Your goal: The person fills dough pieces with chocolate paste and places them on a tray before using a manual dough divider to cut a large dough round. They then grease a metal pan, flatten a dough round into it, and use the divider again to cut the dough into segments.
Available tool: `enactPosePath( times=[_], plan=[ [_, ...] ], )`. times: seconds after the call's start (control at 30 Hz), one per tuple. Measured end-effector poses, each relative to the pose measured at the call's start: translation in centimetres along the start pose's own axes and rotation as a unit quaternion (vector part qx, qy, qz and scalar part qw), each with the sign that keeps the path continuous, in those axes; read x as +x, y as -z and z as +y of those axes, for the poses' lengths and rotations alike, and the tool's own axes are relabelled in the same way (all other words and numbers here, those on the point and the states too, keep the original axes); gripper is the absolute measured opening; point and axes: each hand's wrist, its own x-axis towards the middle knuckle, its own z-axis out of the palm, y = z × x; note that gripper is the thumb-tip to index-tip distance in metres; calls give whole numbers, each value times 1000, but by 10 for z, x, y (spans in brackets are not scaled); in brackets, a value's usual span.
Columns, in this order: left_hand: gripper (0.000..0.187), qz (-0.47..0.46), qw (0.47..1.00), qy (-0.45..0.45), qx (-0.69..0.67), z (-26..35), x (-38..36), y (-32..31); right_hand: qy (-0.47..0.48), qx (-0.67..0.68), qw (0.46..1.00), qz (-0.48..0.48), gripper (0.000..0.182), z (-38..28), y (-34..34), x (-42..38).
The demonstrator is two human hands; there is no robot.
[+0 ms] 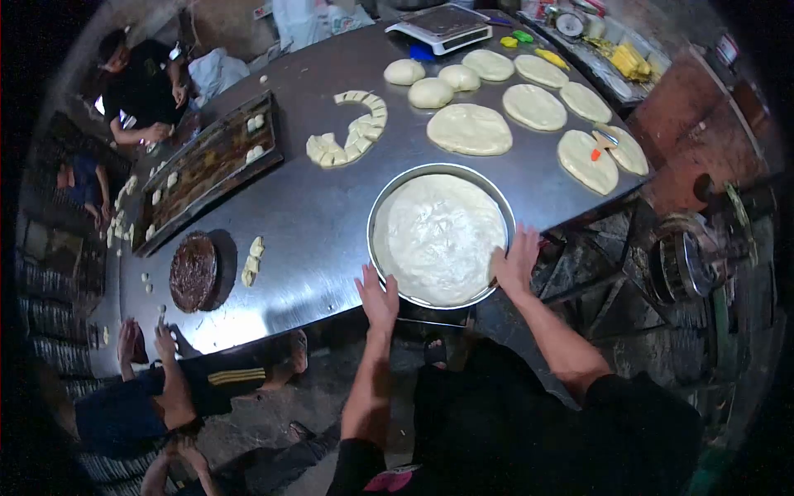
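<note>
**Both hands on a pan of dough at the surface's near edge**

The round metal pan (376,217) sits at the near edge of the steel surface (314,215), filled almost to the rim with pale, soft dough (438,236) — its top is smooth with faint swirls. The left hand (378,299) lies with fingers spread flat against the rim at about 7 o'clock; the right hand (517,263) rests open on the rim at about 4 o'clock. Neither is closed around anything.

From the pan, flattened dough rounds (470,129) lie at 12 to 2 o'clock, some still thick balls. A curved row of cut dough pieces (351,136) lies at 11 o'clock. A long dark tray (211,165) at 10 o'clock holds a few small dough lumps, and a dark round lid-like disc (193,271) lies at 9 o'clock — a short stack of dough bits just beside it. A scale (441,25) stands at the far edge.
</note>
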Motion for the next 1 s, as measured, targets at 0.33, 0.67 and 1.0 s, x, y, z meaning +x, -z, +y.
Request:
enactPosePath(
  times=[0.33,0.67,1.0],
  plan=[
    [53,-265,779,316,-472,53,-101,-25,-481,535,693,34,38,108,28,-135],
    [60,-665,628,216,-341,218,-170,-264,-563,510,596,261,36,379,98,-264],
    [56,-710,612,291,-192,342,-235,-404,-591,499,555,306,41,552,166,-201]
  ],
)
